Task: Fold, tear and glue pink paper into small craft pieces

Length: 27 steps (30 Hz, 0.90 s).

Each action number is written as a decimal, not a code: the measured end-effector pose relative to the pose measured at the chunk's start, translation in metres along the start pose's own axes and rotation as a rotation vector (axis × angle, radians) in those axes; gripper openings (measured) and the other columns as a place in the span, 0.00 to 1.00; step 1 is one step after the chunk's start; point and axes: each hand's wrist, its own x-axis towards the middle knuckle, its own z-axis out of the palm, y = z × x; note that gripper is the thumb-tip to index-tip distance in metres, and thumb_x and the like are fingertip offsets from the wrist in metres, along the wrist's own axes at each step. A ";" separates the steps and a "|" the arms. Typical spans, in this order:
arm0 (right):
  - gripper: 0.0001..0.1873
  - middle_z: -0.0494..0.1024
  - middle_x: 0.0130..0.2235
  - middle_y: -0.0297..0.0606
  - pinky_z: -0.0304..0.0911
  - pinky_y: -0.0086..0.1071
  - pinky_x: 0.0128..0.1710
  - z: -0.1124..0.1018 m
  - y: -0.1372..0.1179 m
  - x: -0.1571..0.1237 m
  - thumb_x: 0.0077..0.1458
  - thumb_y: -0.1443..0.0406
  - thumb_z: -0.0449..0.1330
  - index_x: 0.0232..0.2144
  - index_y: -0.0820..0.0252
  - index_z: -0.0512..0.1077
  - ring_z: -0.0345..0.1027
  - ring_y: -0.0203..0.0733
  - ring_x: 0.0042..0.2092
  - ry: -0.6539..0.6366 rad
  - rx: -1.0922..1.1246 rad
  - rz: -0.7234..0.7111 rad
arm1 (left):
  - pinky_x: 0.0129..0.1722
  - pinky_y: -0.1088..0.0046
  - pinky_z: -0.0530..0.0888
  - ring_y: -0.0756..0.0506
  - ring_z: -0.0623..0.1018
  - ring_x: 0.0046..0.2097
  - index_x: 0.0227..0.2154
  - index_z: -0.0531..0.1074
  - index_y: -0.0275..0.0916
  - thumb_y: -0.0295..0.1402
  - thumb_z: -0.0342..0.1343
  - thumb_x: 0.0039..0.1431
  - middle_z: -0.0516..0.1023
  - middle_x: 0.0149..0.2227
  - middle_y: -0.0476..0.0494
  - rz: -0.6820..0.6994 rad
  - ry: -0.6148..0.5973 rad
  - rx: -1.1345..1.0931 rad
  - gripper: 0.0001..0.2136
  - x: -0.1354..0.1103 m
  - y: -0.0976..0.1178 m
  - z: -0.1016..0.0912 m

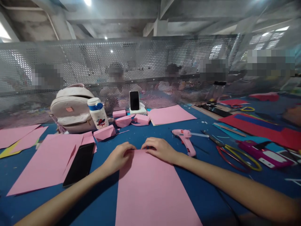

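A: What is laid out here?

B: A blue table (103, 201) and, on it, directly before the person, a long pink sheet (150, 188), its far edge under both hands.

A: Where might this fail?

B: At that edge, I judge: uneven pressure from the two sides could skew or crease the paper, and a hard outward pull could tear it.

A: And the pose?

B: The left hand (121, 157) bends inward at the far left corner; the right hand (161, 149) mirrors it, near but apart from a pink glue gun (185, 137). Fingers on each: curled nearly closed, gripping the sheet's edge; exact thumb placement I cannot make out.
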 end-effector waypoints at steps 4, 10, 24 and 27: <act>0.09 0.78 0.40 0.35 0.62 0.32 0.42 -0.002 0.004 0.001 0.62 0.70 0.58 0.40 0.55 0.77 0.71 0.40 0.42 -0.007 -0.037 0.013 | 0.40 0.76 0.73 0.47 0.79 0.42 0.43 0.75 0.41 0.19 0.48 0.60 0.78 0.40 0.45 -0.042 0.009 0.029 0.16 -0.011 -0.006 -0.004; 0.07 0.76 0.39 0.35 0.61 0.31 0.40 0.005 0.000 0.001 0.62 0.72 0.58 0.37 0.58 0.76 0.70 0.39 0.41 -0.021 -0.143 -0.012 | 0.42 0.66 0.71 0.42 0.76 0.41 0.43 0.75 0.42 0.20 0.50 0.62 0.77 0.40 0.44 -0.018 -0.004 0.177 0.14 -0.023 0.003 0.000; 0.17 0.80 0.49 0.45 0.72 0.38 0.47 0.037 -0.021 -0.018 0.65 0.73 0.50 0.51 0.67 0.73 0.74 0.45 0.48 0.070 -0.503 -0.227 | 0.59 0.59 0.72 0.41 0.71 0.62 0.62 0.61 0.28 0.16 0.40 0.62 0.66 0.64 0.33 0.249 -0.038 0.468 0.25 -0.038 0.003 0.018; 0.20 0.76 0.55 0.52 0.70 0.44 0.54 0.046 -0.023 -0.026 0.65 0.72 0.49 0.55 0.71 0.70 0.72 0.49 0.55 0.067 -0.567 -0.208 | 0.60 0.58 0.72 0.39 0.69 0.63 0.62 0.61 0.26 0.21 0.42 0.64 0.64 0.64 0.31 0.255 -0.011 0.494 0.23 -0.044 0.012 0.018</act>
